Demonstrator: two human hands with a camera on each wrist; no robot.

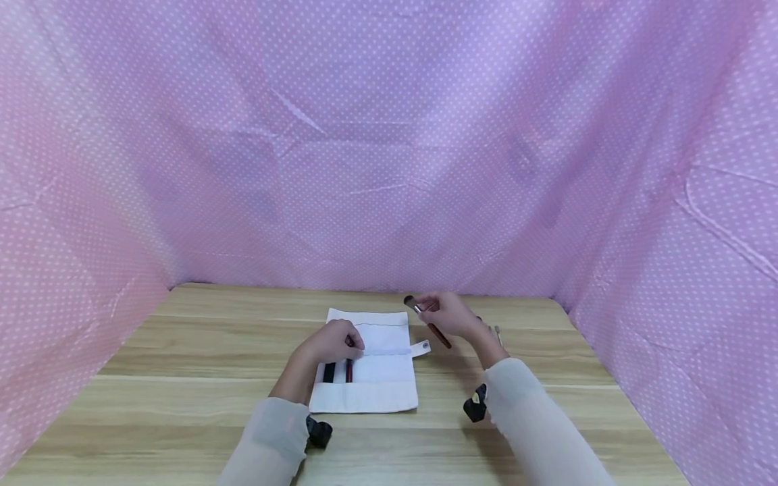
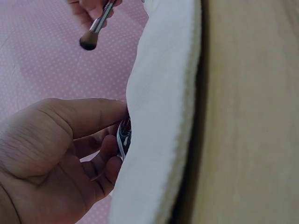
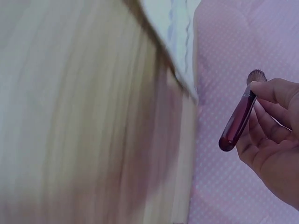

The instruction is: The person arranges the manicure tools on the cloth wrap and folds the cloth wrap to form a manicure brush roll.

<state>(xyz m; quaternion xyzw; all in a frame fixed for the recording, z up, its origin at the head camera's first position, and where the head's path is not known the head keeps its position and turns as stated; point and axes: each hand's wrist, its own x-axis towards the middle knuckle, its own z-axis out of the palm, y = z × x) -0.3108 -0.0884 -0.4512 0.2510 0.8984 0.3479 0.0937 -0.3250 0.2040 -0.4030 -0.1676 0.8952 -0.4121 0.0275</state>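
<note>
A white cloth brush roll (image 1: 383,398) lies unfolded on the wooden table. My left hand (image 1: 331,341) is over its left part, fingers curled round the dark upper end of a brush. That brush's dark red handle (image 1: 349,371) shows below the hand and runs into the lower pocket; its head is mostly hidden. Beside it a flat black item (image 1: 329,372) also sits in the pocket. Right of the roll, above the table, my right hand (image 1: 446,314) pinches a makeup brush (image 3: 240,116) near its silver collar. Its brown bristles (image 2: 88,40) point up and left, the dark red handle down and right.
A strap with a snap (image 1: 421,348) sticks out from the roll's right edge. Small slender items (image 1: 498,334) lie on the table (image 1: 200,378) behind the right wrist, partly hidden. Pink dotted cloth (image 1: 389,169) hangs round the back and sides.
</note>
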